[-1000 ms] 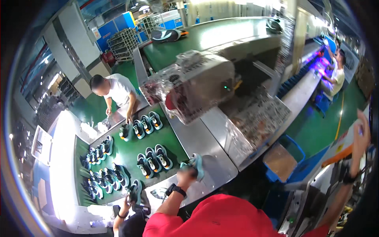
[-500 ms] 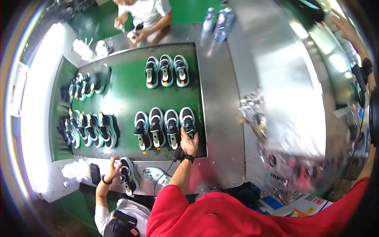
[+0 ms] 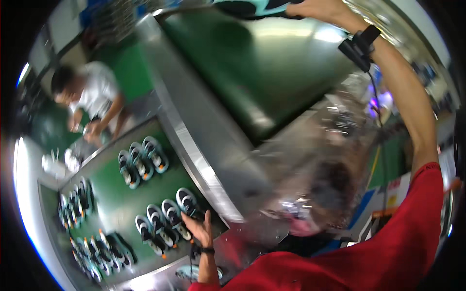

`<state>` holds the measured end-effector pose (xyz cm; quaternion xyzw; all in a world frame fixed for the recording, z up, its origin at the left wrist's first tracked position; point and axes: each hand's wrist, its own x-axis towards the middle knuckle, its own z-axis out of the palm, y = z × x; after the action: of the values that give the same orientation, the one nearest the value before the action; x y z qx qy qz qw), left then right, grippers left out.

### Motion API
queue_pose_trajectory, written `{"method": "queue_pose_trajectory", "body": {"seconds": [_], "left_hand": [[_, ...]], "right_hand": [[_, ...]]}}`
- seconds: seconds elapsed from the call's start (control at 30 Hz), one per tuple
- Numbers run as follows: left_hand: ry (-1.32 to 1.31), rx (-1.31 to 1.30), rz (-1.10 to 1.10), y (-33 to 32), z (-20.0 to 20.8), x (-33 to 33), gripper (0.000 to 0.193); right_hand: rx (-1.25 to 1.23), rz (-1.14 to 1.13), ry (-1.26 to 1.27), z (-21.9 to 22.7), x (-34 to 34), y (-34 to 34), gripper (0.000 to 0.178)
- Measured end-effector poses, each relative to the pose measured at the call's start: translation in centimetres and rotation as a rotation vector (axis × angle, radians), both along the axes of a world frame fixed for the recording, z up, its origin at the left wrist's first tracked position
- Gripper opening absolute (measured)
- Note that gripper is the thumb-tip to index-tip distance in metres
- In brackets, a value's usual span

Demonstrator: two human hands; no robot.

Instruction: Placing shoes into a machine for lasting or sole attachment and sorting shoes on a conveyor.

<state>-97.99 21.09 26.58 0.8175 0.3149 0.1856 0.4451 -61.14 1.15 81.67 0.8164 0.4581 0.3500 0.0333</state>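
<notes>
Fingers (image 3: 206, 219) of L hand (image 3: 200, 232) spread by sneakers (image 3: 165, 220), R hand (image 3: 315, 8) gripping sneaker (image 3: 252, 7)

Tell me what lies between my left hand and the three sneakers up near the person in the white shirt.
In the head view, the left hand touches a nearer row of sneakers; beyond them, bare green belt runs to the three sneakers.

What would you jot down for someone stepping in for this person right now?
Right hand: raised high, on a teal-and-black shoe above the upper green belt; grip cut off by the frame edge.
Left hand: open, empty, beside three shoes on the lower belt.
More shoe rows lie on that belt. A co-worker works at its far end.
Done: one shoe lifted. Left: the rows on the belt.
</notes>
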Motion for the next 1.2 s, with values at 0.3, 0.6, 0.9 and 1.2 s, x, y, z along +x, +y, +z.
{"method": "queue_pose_trajectory", "body": {"seconds": [0.3,0.6,0.9,1.2], "left_hand": [[-0.489,-1.308,-1.262,-20.7,28.9,-0.2,0.069],[-0.275,-1.704,-1.544,-41.1,36.7,-8.4,0.061],[0.251,-1.013,-2.125,-54.9,35.0,-30.0,0.036],[0.528,-0.498,-2.573,-76.4,26.5,-47.1,0.046]], "right_hand": [[0.168,-0.298,-0.345,1.9,-29.5,-19.7,0.084],[0.495,-0.967,-0.162,-12.0,-57.6,-27.9,0.063],[1.805,-0.877,-0.117,-19.6,-83.4,-38.8,0.069],[2.192,-1.208,-0.750,-26.3,-104.5,-43.7,0.061]]}}
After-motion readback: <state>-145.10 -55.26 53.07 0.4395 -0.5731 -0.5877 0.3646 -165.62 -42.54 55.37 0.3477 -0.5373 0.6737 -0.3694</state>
